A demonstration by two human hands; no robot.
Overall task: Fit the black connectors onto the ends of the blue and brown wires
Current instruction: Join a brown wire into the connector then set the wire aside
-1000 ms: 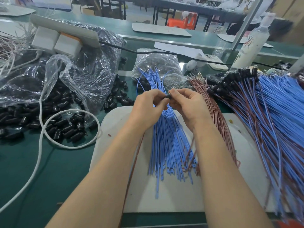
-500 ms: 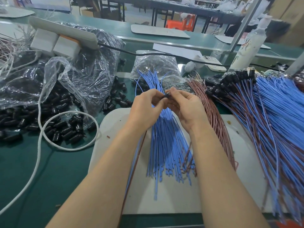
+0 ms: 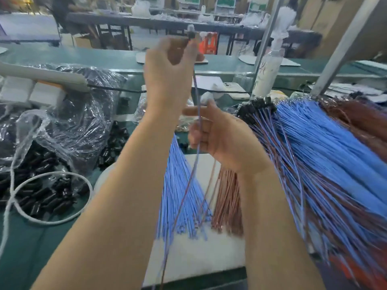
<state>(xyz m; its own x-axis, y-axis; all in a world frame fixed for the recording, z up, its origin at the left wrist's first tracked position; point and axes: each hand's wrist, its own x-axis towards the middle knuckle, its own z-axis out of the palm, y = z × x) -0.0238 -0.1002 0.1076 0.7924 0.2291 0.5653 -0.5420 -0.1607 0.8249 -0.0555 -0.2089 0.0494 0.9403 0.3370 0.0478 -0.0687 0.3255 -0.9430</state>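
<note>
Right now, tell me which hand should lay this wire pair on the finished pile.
Likely the right hand: it grips the wire pair and sits beside the finished pile. The left hand is raised, pinching the black connector, farther from it.

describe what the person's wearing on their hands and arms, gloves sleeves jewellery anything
The left hand and right hand are bare, no gloves. The left forearm and right forearm are uncovered to the frame's lower edge: no sleeve, watch or bracelet shows. No ring is visible on the fingers, though blur could hide small details.
</note>
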